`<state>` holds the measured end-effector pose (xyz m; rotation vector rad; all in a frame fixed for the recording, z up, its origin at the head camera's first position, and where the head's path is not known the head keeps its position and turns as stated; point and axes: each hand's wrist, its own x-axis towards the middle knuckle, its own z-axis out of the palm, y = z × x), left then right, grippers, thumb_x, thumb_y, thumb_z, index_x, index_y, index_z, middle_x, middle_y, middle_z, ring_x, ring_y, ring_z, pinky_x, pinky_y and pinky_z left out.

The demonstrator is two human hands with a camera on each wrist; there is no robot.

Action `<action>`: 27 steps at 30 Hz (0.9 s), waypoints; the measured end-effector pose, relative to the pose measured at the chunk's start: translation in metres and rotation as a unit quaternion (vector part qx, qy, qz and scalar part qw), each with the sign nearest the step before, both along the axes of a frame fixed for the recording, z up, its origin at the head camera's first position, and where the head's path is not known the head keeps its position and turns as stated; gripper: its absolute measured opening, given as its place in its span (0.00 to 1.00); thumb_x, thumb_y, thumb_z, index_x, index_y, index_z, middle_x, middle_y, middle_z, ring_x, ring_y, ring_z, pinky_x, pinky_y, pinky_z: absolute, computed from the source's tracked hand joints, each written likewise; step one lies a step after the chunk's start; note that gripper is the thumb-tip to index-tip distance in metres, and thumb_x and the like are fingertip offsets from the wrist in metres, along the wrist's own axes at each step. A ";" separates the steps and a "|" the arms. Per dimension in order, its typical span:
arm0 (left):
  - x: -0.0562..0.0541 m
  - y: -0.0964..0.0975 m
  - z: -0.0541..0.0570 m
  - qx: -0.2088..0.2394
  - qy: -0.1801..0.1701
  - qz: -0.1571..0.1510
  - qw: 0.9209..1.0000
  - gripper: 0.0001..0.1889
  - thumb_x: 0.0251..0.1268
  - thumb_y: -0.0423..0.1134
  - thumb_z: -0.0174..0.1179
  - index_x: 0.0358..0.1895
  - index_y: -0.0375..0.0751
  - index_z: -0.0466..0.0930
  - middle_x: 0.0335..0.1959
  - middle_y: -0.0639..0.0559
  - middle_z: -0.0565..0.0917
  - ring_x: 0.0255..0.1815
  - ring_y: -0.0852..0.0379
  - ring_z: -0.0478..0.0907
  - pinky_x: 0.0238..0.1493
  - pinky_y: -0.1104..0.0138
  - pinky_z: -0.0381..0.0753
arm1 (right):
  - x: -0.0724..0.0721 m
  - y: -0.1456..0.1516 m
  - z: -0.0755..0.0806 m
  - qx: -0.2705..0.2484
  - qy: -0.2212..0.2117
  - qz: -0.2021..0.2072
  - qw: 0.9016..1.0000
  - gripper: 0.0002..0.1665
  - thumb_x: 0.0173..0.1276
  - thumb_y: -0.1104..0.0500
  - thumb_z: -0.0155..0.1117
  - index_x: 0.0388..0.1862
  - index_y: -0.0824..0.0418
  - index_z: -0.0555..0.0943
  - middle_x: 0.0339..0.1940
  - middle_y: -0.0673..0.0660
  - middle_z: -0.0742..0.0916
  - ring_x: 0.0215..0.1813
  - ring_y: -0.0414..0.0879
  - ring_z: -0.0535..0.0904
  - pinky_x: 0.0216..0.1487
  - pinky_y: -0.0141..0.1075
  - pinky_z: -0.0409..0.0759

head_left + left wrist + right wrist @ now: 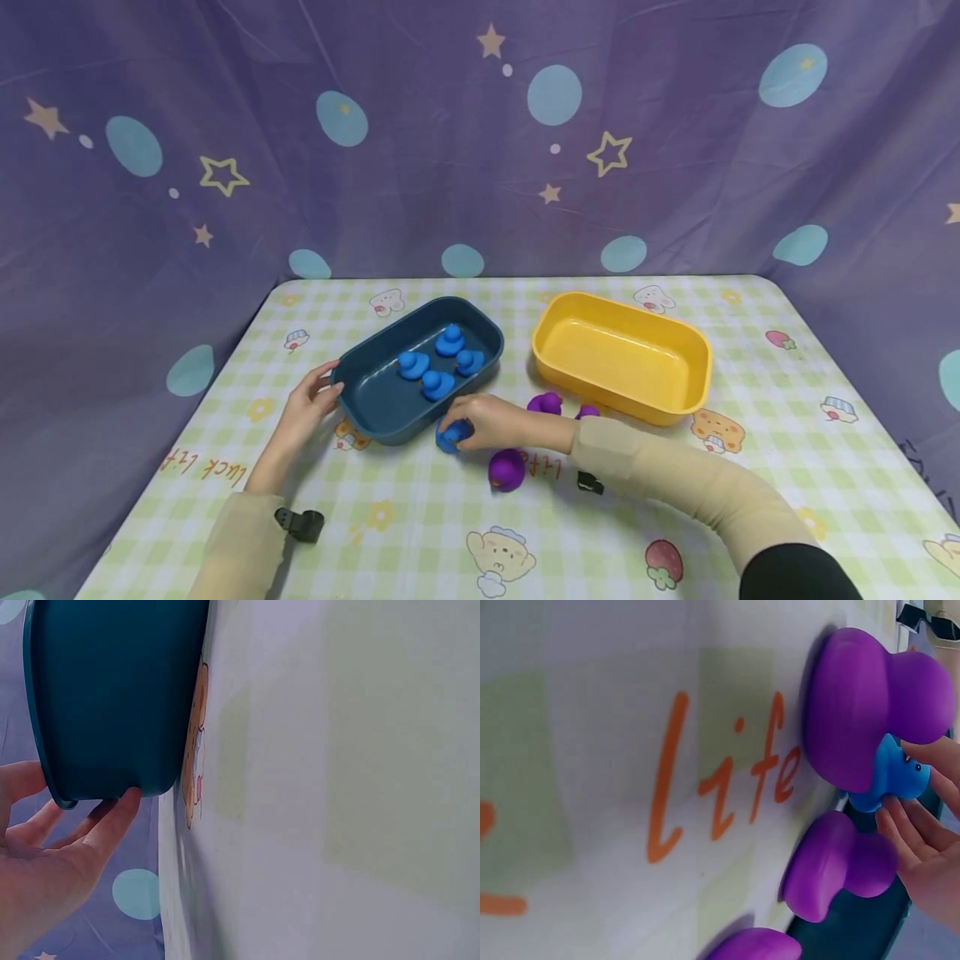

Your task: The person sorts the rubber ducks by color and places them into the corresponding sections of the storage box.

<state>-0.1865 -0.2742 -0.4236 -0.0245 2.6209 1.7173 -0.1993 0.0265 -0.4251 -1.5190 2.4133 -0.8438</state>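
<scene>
At the left end of a dark blue basin [378, 431], my left hand [303, 408] touches the rim and end wall with fairly straight fingers. My right hand [491, 422] pinches a blue rubber duck [448, 438] between thumb and fingers, just outside the basin's near side. In the right wrist view, the duck [900, 772] shows between the fingertips, partly behind a purple duck [847, 712]. Several blue ducks [437, 385] lie inside the basin. On the tablecloth, one purple duck [507, 470] sits below my right hand; two others [545, 403] are beyond the right wrist, one partly covered.
A yellow basin [622, 350] stands at the back right, behind the purple ducks. The table has a green checked cloth [420, 517] with printed cartoons. A purple patterned curtain [465, 192] hangs behind it. My right forearm [675, 475] crosses the table's right half.
</scene>
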 end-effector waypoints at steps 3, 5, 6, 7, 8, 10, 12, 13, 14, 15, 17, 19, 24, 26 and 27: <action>0.000 0.000 0.000 -0.001 0.000 0.000 1.000 0.27 0.66 0.40 0.47 0.66 0.38 0.54 0.56 0.32 0.66 0.53 0.48 0.69 0.47 0.71 0.75 | 0.001 0.002 0.003 -0.004 0.002 0.005 1.000 0.16 0.52 0.63 0.66 0.42 0.60 0.80 0.38 0.51 0.81 0.37 0.37 0.72 0.39 0.20 0.71; 0.000 0.000 0.000 -0.001 0.000 0.000 1.000 0.27 0.66 0.40 0.47 0.66 0.38 0.53 0.56 0.32 0.66 0.52 0.49 0.70 0.46 0.73 0.75 | 0.002 0.003 0.005 -0.006 0.005 0.007 1.000 0.16 0.52 0.63 0.66 0.42 0.59 0.80 0.39 0.51 0.81 0.37 0.37 0.72 0.39 0.20 0.71; 0.000 0.000 0.000 -0.002 0.000 0.000 1.000 0.27 0.66 0.40 0.47 0.66 0.38 0.53 0.56 0.32 0.66 0.52 0.49 0.70 0.46 0.73 0.75 | 0.002 0.003 0.006 -0.006 0.008 0.008 1.000 0.16 0.52 0.63 0.66 0.42 0.59 0.80 0.39 0.50 0.81 0.38 0.36 0.72 0.40 0.20 0.71; 0.000 0.000 0.000 -0.003 -0.001 0.000 1.000 0.27 0.66 0.40 0.47 0.66 0.38 0.53 0.56 0.32 0.66 0.52 0.48 0.69 0.45 0.74 0.75 | 0.002 0.004 0.008 -0.007 0.011 0.009 1.000 0.16 0.53 0.62 0.66 0.42 0.59 0.80 0.39 0.50 0.81 0.39 0.36 0.72 0.41 0.20 0.71; 0.000 0.000 0.000 -0.004 -0.001 0.001 1.000 0.27 0.66 0.40 0.47 0.66 0.38 0.53 0.56 0.32 0.66 0.53 0.47 0.69 0.45 0.74 0.75 | 0.003 0.005 0.009 -0.009 0.012 0.011 1.000 0.16 0.53 0.62 0.66 0.43 0.59 0.80 0.39 0.50 0.81 0.39 0.36 0.72 0.42 0.20 0.71; 0.000 0.000 0.000 -0.004 -0.001 0.000 1.000 0.27 0.67 0.39 0.47 0.66 0.38 0.53 0.56 0.32 0.66 0.53 0.45 0.68 0.46 0.74 0.75 | 0.004 0.005 0.013 -0.014 0.015 0.015 1.000 0.15 0.53 0.62 0.65 0.43 0.59 0.80 0.40 0.50 0.81 0.41 0.37 0.73 0.44 0.22 0.72; 0.000 0.000 0.000 -0.005 -0.001 0.000 1.000 0.27 0.67 0.39 0.47 0.66 0.38 0.53 0.56 0.32 0.65 0.54 0.44 0.68 0.46 0.73 0.75 | 0.005 0.006 0.017 -0.024 0.016 0.021 0.999 0.15 0.53 0.63 0.65 0.42 0.60 0.80 0.40 0.51 0.81 0.41 0.38 0.73 0.46 0.23 0.73; 0.000 0.000 0.000 -0.005 -0.001 -0.001 1.000 0.27 0.67 0.39 0.47 0.66 0.38 0.53 0.56 0.32 0.65 0.54 0.44 0.68 0.46 0.73 0.75 | 0.006 0.006 0.020 -0.029 0.016 0.024 0.999 0.15 0.53 0.63 0.65 0.42 0.60 0.80 0.39 0.51 0.81 0.41 0.39 0.73 0.46 0.24 0.73; 0.000 0.000 0.000 -0.004 -0.001 -0.002 1.000 0.27 0.67 0.39 0.47 0.66 0.38 0.53 0.56 0.32 0.65 0.54 0.44 0.68 0.46 0.73 0.75 | 0.006 0.007 0.022 -0.033 0.018 0.026 0.999 0.15 0.53 0.63 0.65 0.42 0.60 0.80 0.39 0.51 0.81 0.41 0.39 0.73 0.46 0.25 0.74; 0.000 -0.001 -0.001 -0.004 -0.001 -0.002 1.000 0.27 0.67 0.39 0.47 0.66 0.38 0.53 0.56 0.32 0.65 0.54 0.45 0.68 0.46 0.73 0.75 | 0.007 0.006 0.025 -0.039 0.020 0.029 0.999 0.15 0.53 0.64 0.65 0.42 0.61 0.80 0.39 0.52 0.81 0.41 0.39 0.73 0.46 0.26 0.74; 0.000 -0.001 -0.001 -0.003 -0.001 -0.002 1.000 0.27 0.66 0.39 0.47 0.66 0.38 0.53 0.56 0.32 0.65 0.53 0.45 0.68 0.45 0.74 0.75 | 0.008 0.006 0.029 -0.049 0.024 0.033 0.998 0.15 0.53 0.64 0.65 0.41 0.61 0.80 0.38 0.52 0.81 0.40 0.39 0.73 0.44 0.27 0.75; 0.000 -0.001 -0.001 -0.004 -0.002 -0.002 1.000 0.27 0.67 0.39 0.47 0.66 0.38 0.53 0.56 0.32 0.66 0.53 0.46 0.68 0.45 0.74 0.75 | 0.008 0.006 0.033 -0.058 0.032 0.036 0.997 0.14 0.53 0.64 0.65 0.41 0.61 0.80 0.38 0.52 0.81 0.40 0.39 0.73 0.44 0.28 0.76; -0.001 -0.001 -0.001 -0.005 -0.002 -0.002 1.000 0.27 0.67 0.39 0.47 0.67 0.38 0.53 0.56 0.32 0.66 0.54 0.43 0.67 0.46 0.73 0.75 | 0.009 0.004 0.041 -0.070 0.052 0.040 0.995 0.14 0.53 0.63 0.65 0.41 0.61 0.80 0.39 0.52 0.82 0.41 0.38 0.73 0.43 0.26 0.75; -0.001 -0.001 -0.001 -0.005 -0.001 -0.002 1.000 0.27 0.67 0.39 0.47 0.67 0.38 0.53 0.56 0.32 0.66 0.55 0.43 0.67 0.47 0.72 0.75 | 0.008 0.003 0.043 -0.070 0.060 0.040 0.995 0.14 0.53 0.62 0.65 0.41 0.61 0.81 0.39 0.51 0.82 0.42 0.38 0.73 0.45 0.24 0.74; -0.001 -0.002 -0.001 -0.004 -0.001 -0.002 1.000 0.27 0.67 0.39 0.47 0.67 0.38 0.53 0.56 0.32 0.66 0.55 0.42 0.67 0.47 0.71 0.75 | 0.008 0.003 0.045 -0.071 0.062 0.040 0.995 0.14 0.53 0.62 0.65 0.41 0.61 0.81 0.39 0.52 0.82 0.42 0.38 0.74 0.45 0.23 0.73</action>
